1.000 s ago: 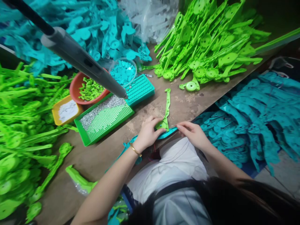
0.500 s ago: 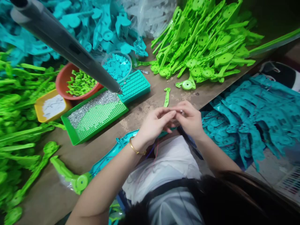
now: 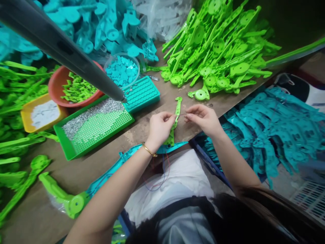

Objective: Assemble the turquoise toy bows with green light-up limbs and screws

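The left hand is closed, its thumb and forefinger pinching a thin dark wire. The right hand, at 3 o'clock from the left, is half curled, with thumb and forefinger tips at the wire's other end; whether they grip it cannot be told. Beneath the wire, a narrow green strip runs from 12 o'clock to 6, its lower part partly hidden by the left hand. Its foot meets a long blue part, which reaches toward 8 o'clock beneath the left forearm. Red and blue leads hang at 6 o'clock over a white cloth. Farther out, the table bears a green tray of small metal pieces at 9 o'clock, a red bowl near 10, and a heap of green parts at 1.
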### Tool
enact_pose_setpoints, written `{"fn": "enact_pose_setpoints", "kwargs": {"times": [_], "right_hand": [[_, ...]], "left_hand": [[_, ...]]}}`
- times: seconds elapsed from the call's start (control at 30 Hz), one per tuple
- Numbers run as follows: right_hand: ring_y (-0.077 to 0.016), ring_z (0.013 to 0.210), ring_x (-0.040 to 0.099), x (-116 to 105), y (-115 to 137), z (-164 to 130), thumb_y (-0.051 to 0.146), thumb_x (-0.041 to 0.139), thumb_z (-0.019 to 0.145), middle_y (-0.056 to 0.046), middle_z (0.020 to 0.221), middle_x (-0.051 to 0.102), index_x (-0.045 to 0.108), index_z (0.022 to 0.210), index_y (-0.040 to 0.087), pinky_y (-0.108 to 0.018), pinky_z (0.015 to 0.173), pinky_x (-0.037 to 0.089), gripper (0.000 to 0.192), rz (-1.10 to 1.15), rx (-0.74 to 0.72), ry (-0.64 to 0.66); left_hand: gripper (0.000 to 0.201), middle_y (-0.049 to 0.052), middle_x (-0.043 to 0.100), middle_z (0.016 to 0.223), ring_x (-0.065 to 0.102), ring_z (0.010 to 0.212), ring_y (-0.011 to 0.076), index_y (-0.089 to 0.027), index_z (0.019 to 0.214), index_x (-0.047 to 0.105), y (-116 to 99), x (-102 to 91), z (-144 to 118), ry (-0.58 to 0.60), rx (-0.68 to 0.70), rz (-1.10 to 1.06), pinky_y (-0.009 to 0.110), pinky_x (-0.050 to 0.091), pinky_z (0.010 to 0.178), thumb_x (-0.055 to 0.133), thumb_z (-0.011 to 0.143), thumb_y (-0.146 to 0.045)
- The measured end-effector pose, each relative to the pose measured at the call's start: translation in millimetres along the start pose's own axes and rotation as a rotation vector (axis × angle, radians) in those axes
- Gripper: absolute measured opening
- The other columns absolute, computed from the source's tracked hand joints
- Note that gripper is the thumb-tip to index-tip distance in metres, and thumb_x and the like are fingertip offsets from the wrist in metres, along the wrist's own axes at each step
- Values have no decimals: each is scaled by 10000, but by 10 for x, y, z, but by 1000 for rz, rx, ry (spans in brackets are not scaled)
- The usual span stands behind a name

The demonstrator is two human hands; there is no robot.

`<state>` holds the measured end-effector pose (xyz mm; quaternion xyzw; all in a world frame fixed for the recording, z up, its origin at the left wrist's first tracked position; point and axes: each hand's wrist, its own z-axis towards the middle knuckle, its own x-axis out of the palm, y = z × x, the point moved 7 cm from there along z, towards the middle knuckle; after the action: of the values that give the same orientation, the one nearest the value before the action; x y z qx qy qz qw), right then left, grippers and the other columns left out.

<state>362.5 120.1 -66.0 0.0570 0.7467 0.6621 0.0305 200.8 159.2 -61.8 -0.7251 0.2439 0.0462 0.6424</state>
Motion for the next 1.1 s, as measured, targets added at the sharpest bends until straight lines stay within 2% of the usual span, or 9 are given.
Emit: {"fn": "enact_pose_setpoints", "kwargs": {"times": [0.1,0.17,0.33,0.47,0.67,0.87,1.1], "right_hand": [[-127,629,621,2,-56,103,464,727,699,-6,747,655,613,867,182,-269,607,515,347,-52,9,46],[-113,586,574,-12,-66,190,429,672,753,5,712,633,613,864,179,-247,555,465,279,-191,-12,59],[-135,710,549,8,15,434,306,613,796,-12,773,646,636,797,170,-264,676,437,138,-560,-159,71],[-151,729,540,59,-24,568,261,604,802,-28,792,635,628,774,165,-285,724,426,102,-733,-213,26],[-179,768,549,126,-103,584,236,594,812,-50,814,623,626,784,175,-313,761,428,75,-875,-256,3],[-174,735,551,131,-59,598,207,626,766,-33,766,625,619,716,181,-315,748,436,57,-863,-221,2],[-167,683,548,159,-24,644,191,647,730,-29,717,628,633,694,170,-320,706,437,45,-896,-202,28]], "left_hand": [[232,7,639,611,532,567,117,-134,705,689,34,0,22,-2,2,31,230,382,552,602,793,-330],[233,12,647,622,547,575,126,-138,727,697,7,6,5,3,36,128,241,395,574,584,821,-319],[264,74,689,860,629,796,185,-167,938,702,-177,180,-148,70,312,690,280,447,706,455,922,-259],[322,96,643,951,642,825,192,-166,1102,630,-93,326,-188,119,328,938,283,463,691,345,968,-231],[350,123,608,979,642,884,225,-145,1194,575,34,407,-149,169,325,981,308,479,693,309,975,-206],[347,99,608,966,640,851,189,-157,1212,567,36,426,-146,166,354,1012,276,471,677,323,967,-189],[354,125,605,963,638,834,210,-118,1206,561,38,461,-144,202,375,978,296,457,637,302,970,-169]]}}
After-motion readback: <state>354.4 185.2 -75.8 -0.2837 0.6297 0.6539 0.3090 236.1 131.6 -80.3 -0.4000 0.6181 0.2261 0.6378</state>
